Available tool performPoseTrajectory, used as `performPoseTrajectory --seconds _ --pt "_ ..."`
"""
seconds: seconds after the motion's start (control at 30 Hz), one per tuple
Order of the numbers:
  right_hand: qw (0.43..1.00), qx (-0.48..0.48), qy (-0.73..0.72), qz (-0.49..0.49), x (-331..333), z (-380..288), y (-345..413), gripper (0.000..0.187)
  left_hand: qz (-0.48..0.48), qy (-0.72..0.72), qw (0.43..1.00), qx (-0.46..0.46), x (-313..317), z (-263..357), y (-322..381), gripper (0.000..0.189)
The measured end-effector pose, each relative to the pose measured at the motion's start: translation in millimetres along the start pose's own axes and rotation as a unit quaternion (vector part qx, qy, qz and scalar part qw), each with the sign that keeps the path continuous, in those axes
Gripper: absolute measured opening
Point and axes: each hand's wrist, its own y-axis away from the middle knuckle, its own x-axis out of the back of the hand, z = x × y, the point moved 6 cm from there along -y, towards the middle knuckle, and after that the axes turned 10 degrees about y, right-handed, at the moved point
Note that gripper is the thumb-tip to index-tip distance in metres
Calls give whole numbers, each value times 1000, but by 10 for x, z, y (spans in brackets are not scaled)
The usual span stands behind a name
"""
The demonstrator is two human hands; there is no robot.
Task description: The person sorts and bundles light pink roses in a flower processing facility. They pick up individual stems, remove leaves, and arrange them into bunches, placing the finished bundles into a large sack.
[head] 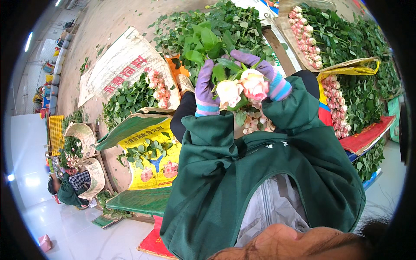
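Both my hands wear purple knitted gloves with blue and pink striped cuffs. My left hand (205, 87) is upright beside a cream rose (229, 93), its fingers against the leaves; its grip is hidden. My right hand (260, 66) curls around the leafy stem behind a pink-edged rose (254, 83). The two blooms sit side by side, facing me, with green leaves (206, 42) rising beyond them. Below, between my knees, several paler rose heads (255, 123) show partly, cut off by my sleeves.
A heap of cut foliage (227, 24) lies ahead. Rose bunches (305, 35) line the right, with more roses (338, 107) nearer. At left are a rose bunch (157, 86) on a white woven sack (120, 61), and a yellow sack (152, 169) bearing sprigs. Another person (73, 188) sits far left.
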Motion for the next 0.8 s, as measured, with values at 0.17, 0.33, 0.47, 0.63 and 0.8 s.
performPoseTrajectory --seconds 0.17,0.33,0.47,0.63,0.8 --pt "999 3 -22 -40 21 -75 102 26 -60 178 978 88 -372 -67 80 38" --pt "986 -44 -18 -158 79 -163 -17 29 -34 205 976 71 -544 -156 74 38" --pt "987 8 160 -21 -188 -342 223 32 42 187 978 86 -535 -145 75 37" --pt "990 -14 113 -82 41 -389 134 36 5 223 968 116 -636 -260 -33 38" --pt "996 52 72 -28 241 -397 22 40 146 101 981 71 -567 -301 -72 33"
